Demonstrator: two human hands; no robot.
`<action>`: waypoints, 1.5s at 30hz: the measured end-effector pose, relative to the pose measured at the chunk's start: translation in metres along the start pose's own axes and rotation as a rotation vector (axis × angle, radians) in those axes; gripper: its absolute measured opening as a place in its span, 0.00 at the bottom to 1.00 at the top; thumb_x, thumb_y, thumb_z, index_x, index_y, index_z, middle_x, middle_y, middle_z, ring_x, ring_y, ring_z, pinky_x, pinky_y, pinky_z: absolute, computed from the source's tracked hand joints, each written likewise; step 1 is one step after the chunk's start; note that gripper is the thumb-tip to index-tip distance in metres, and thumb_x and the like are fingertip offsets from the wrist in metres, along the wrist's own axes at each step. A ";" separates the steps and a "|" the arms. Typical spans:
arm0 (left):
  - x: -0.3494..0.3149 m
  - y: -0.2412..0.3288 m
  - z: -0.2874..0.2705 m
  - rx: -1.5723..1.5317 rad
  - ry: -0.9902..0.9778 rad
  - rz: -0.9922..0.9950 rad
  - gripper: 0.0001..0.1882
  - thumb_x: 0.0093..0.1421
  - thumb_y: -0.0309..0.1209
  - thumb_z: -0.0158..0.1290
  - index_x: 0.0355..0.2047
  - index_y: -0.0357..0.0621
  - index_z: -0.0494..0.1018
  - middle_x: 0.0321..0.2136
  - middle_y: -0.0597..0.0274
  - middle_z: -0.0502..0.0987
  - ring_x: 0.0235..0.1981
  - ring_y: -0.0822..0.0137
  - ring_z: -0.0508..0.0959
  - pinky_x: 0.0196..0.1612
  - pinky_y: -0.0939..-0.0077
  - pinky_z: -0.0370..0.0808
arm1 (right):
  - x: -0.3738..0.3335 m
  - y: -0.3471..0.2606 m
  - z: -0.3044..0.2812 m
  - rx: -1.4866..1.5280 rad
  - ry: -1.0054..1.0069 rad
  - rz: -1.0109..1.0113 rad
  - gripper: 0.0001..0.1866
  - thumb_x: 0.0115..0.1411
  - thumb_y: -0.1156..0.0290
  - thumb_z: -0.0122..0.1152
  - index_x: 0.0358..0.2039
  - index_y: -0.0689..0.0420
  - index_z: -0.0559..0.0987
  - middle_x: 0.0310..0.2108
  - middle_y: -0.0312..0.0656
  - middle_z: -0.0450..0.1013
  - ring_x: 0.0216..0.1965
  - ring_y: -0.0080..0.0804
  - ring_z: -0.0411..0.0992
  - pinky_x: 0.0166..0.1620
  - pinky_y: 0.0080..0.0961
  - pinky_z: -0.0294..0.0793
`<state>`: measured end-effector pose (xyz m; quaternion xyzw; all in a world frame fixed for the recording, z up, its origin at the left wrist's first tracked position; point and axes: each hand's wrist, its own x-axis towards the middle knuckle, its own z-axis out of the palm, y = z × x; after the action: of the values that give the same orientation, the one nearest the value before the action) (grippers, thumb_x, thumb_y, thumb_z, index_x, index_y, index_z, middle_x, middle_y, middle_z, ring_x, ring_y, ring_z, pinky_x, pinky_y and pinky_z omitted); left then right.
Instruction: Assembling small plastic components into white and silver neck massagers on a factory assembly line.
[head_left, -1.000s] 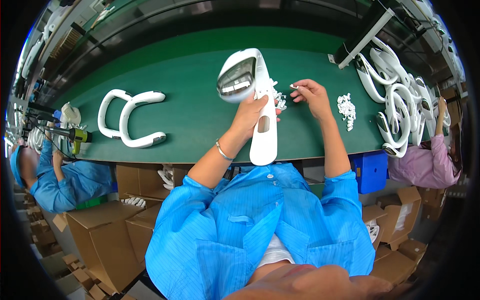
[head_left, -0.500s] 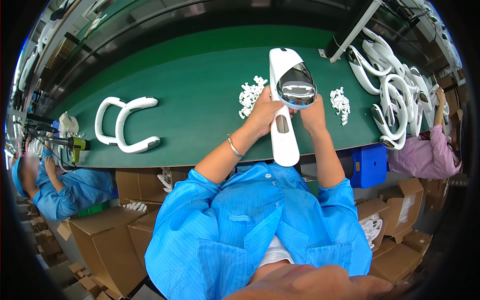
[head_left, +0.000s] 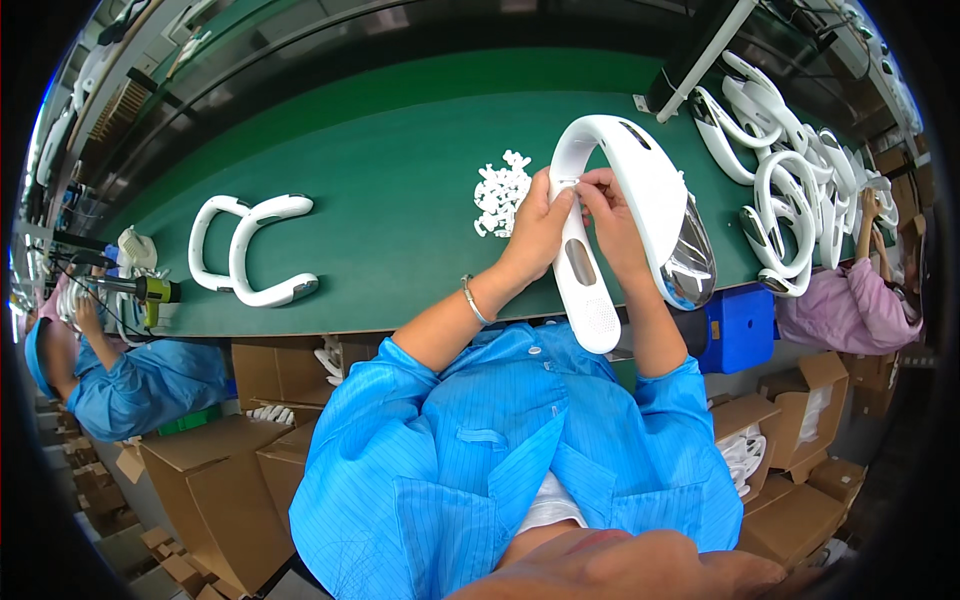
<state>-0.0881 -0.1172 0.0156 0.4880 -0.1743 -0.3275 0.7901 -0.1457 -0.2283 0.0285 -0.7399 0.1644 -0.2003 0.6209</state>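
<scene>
white u-shaped plastic neck fan (head_left: 640, 190), rigid, probably light: left hand (head_left: 535, 235) is gripping its arm, right hand (head_left: 608, 215) is pinching beside it.

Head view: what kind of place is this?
Likely a factory assembly line: a long green bench, a heap of identical white U-shaped housings, cardboard cartons, and another seated worker in blue.

the left hand (head_left: 535, 235) covers part of the white u-shaped housing (head_left: 620, 200); what the right hand (head_left: 612, 225) fingertips pinch is too small to tell; the small white parts (head_left: 500, 190) blur together, uncountable
</scene>
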 end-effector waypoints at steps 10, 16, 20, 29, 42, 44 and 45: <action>-0.010 0.008 0.005 0.350 0.034 0.253 0.16 0.66 0.31 0.40 0.52 0.37 0.60 0.39 0.58 0.73 0.38 0.75 0.73 0.38 0.82 0.72 | -0.009 -0.021 -0.004 -0.094 0.043 -0.092 0.10 0.59 0.74 0.54 0.40 0.64 0.76 0.30 0.39 0.73 0.30 0.23 0.71 0.32 0.18 0.73; -0.006 0.005 0.008 0.466 0.020 0.390 0.15 0.63 0.30 0.44 0.49 0.36 0.62 0.30 0.53 0.76 0.28 0.64 0.78 0.32 0.71 0.74 | -0.006 0.026 -0.015 -0.055 0.014 -0.159 0.11 0.60 0.73 0.53 0.42 0.64 0.75 0.32 0.40 0.74 0.32 0.25 0.72 0.35 0.21 0.73; -0.001 -0.012 0.005 0.401 -0.004 0.392 0.13 0.64 0.28 0.42 0.46 0.35 0.63 0.30 0.53 0.75 0.31 0.66 0.76 0.33 0.72 0.73 | -0.028 0.027 -0.015 -0.285 0.129 -0.009 0.12 0.62 0.72 0.51 0.45 0.61 0.74 0.38 0.41 0.74 0.40 0.28 0.71 0.41 0.26 0.73; 0.017 0.005 0.018 0.127 -0.014 -0.106 0.16 0.61 0.36 0.52 0.44 0.39 0.67 0.30 0.57 0.75 0.24 0.69 0.78 0.25 0.76 0.79 | 0.005 0.011 -0.024 0.265 0.059 -0.148 0.15 0.62 0.72 0.51 0.47 0.61 0.76 0.34 0.35 0.76 0.33 0.15 0.71 0.34 0.14 0.72; 0.072 -0.012 0.106 -0.107 -0.125 -0.112 0.13 0.62 0.30 0.48 0.41 0.33 0.63 0.33 0.51 0.74 0.33 0.62 0.77 0.35 0.69 0.79 | -0.060 0.017 -0.079 0.799 -0.002 0.134 0.19 0.64 0.60 0.49 0.48 0.61 0.69 0.35 0.38 0.73 0.34 0.23 0.74 0.39 0.20 0.74; 0.075 -0.008 0.121 -0.124 -0.187 -0.191 0.13 0.61 0.31 0.50 0.41 0.34 0.64 0.33 0.51 0.74 0.33 0.61 0.77 0.35 0.69 0.78 | -0.056 0.007 -0.096 0.862 0.026 0.174 0.18 0.62 0.63 0.51 0.46 0.63 0.69 0.35 0.41 0.74 0.34 0.27 0.75 0.39 0.24 0.76; 0.082 -0.014 0.124 -0.131 -0.252 -0.204 0.14 0.60 0.31 0.51 0.41 0.34 0.64 0.33 0.51 0.74 0.34 0.61 0.77 0.36 0.69 0.78 | -0.056 0.006 -0.105 0.865 0.046 0.180 0.18 0.62 0.63 0.52 0.46 0.63 0.69 0.35 0.41 0.74 0.34 0.28 0.75 0.38 0.25 0.76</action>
<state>-0.1072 -0.2595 0.0568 0.4056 -0.1997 -0.4754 0.7548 -0.2466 -0.2915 0.0328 -0.3901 0.1427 -0.2122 0.8845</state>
